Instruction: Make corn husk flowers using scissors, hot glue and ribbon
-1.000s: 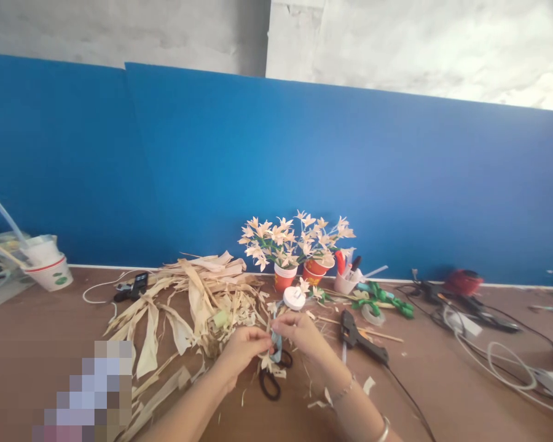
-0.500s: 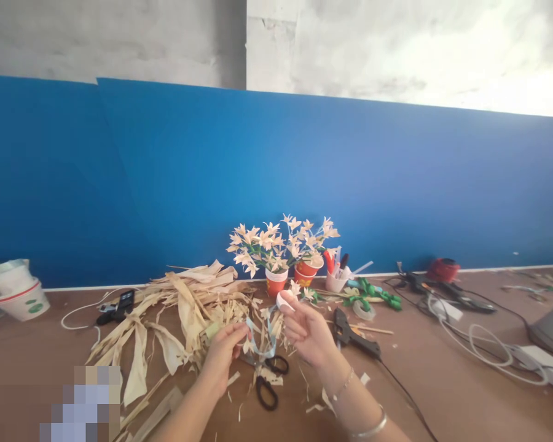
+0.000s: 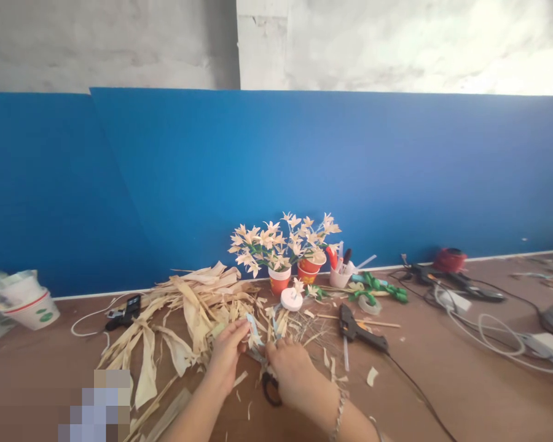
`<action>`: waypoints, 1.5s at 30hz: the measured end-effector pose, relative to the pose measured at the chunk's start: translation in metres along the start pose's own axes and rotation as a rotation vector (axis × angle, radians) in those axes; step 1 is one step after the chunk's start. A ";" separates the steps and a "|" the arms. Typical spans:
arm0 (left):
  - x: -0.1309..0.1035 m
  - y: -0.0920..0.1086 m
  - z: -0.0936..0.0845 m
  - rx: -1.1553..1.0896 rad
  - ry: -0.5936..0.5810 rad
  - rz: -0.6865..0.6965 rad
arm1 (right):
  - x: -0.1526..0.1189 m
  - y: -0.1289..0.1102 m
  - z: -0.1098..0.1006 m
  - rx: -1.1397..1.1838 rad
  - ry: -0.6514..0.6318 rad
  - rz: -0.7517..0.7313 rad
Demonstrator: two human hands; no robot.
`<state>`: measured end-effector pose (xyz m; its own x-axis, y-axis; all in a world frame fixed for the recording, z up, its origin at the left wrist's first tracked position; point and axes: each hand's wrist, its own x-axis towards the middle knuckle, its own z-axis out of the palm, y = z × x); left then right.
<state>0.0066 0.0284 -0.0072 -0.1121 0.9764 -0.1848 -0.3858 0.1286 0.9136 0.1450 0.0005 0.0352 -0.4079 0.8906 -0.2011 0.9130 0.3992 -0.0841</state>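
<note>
My left hand (image 3: 228, 351) pinches a small cream husk flower (image 3: 255, 339) with a pale blue strip (image 3: 251, 321) at it. My right hand (image 3: 297, 376) is lowered palm down over the scissors (image 3: 271, 390), its fingers curled. It covers part of the scissors, and one black handle loop shows beside it. What those fingers grip is hidden. Just beyond the hands, a white roll (image 3: 291, 300) lies on the table with a small flower behind it. Dry corn husks (image 3: 191, 313) are heaped left of my hands.
Husk flowers (image 3: 267, 242) stand in red paper cups (image 3: 280, 282) by the blue partition (image 3: 276, 153). A black glue gun (image 3: 362, 331) with its cord lies to the right. Beyond it are green stems (image 3: 378, 285) and a tape roll (image 3: 369, 304). White cables (image 3: 483, 344) run across the right side.
My right hand has let go of the white roll, now on the table, and has moved down over the scissors. My left hand still holds the flower. The view has shifted slightly.
</note>
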 end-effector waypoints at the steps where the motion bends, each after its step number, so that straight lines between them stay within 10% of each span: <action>1: 0.000 0.001 0.000 0.001 0.002 0.000 | 0.002 0.000 0.000 0.009 -0.004 0.015; 17: 0.002 0.003 -0.001 0.025 0.010 0.030 | -0.009 -0.004 -0.016 -0.023 -0.101 0.013; 31: 0.010 0.007 -0.010 -0.222 -0.039 -0.110 | -0.018 0.049 -0.024 0.294 -0.035 -0.119; 38: 0.013 0.006 -0.013 -0.250 -0.062 -0.114 | -0.015 0.077 -0.037 0.979 -0.384 -0.270; 45: 0.010 0.008 -0.008 -0.100 -0.015 -0.033 | 0.001 0.067 -0.020 1.383 -0.358 -0.148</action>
<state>-0.0049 0.0380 -0.0046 -0.0841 0.9745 -0.2082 -0.4787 0.1438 0.8661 0.2058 0.0324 0.0486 -0.6643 0.6756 -0.3196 0.2202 -0.2317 -0.9475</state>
